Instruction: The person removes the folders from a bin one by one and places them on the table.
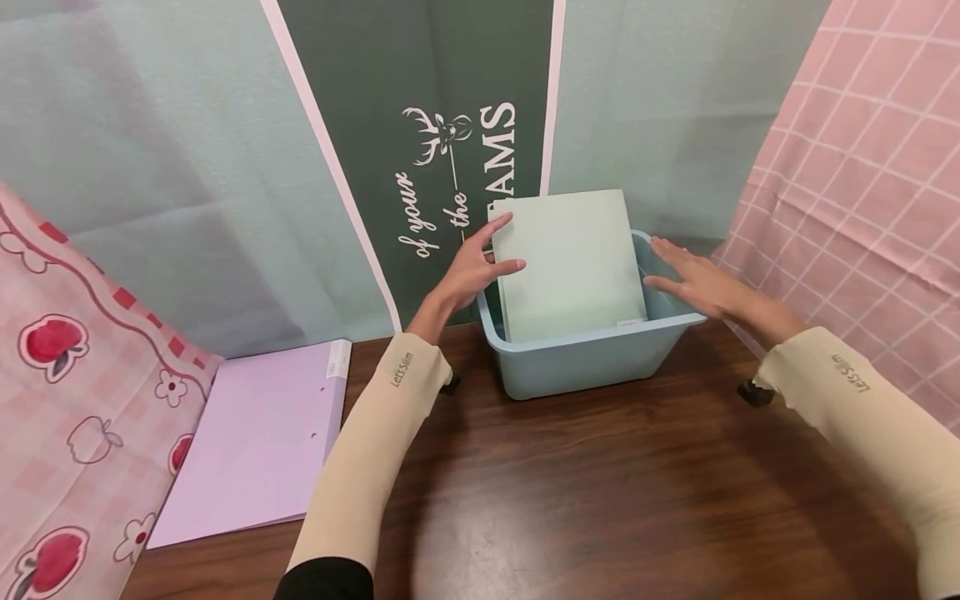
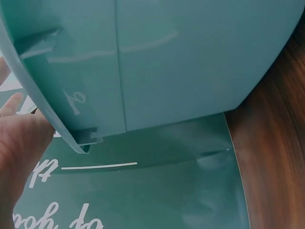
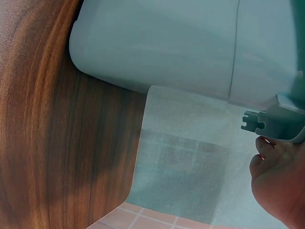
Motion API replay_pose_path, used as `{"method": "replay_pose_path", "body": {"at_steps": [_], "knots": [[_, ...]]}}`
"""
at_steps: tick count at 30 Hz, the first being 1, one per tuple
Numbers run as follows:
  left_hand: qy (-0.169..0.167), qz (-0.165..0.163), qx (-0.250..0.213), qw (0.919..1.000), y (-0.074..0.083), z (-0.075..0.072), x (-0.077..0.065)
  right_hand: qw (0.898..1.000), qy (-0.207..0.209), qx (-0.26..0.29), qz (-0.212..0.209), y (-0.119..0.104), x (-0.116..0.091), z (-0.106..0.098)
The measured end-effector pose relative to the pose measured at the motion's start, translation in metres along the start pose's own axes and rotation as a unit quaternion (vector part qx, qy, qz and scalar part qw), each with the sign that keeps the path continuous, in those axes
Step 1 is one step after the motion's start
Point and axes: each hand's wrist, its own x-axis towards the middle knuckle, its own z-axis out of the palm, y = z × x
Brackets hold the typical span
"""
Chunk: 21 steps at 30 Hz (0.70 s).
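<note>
A pale green binder (image 1: 566, 258) leans upright inside a light blue plastic bin (image 1: 585, 367), with a small white label near its lower right corner. My left hand (image 1: 472, 267) is at the binder's left edge, its index finger and thumb spread apart over the front cover. In the left wrist view, that hand is beside the bin's rim (image 2: 40, 105). At the bin's right rim is my right hand (image 1: 697, 283), its fingers extended over the opening and apart from the binder. The right wrist view shows only part of that hand (image 3: 279, 176), beside the bin's handle end.
A lilac binder (image 1: 262, 442) with a white spine label lies flat on the dark wooden table (image 1: 570, 483) at left. Behind the bin hangs a grey-green cloth (image 1: 645, 108) with white lettering. Pink patterned cloths (image 1: 870, 150) border the table on both sides.
</note>
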Motion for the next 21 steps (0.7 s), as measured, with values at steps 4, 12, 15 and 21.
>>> {"method": "replay_pose_path", "body": {"at_steps": [4, 12, 15, 21], "knots": [[-0.018, 0.007, 0.023, 0.9995, 0.003, 0.003, -0.001, 1.0, 0.0, 0.001, -0.002, 0.002, 0.0, 0.0], [-0.048, 0.002, 0.032, 0.9983, 0.005, 0.008, -0.001, 1.0, -0.004, 0.0, -0.004, 0.002, 0.002, 0.001], [-0.056, 0.001, 0.044, 0.9975, 0.004, 0.011, 0.0, 1.0, -0.001, 0.0, -0.004, 0.003, 0.003, 0.001], [-0.048, 0.013, 0.077, 0.9958, 0.002, 0.016, 0.001, 1.0, 0.001, -0.002, -0.004, 0.005, 0.003, 0.001]]}}
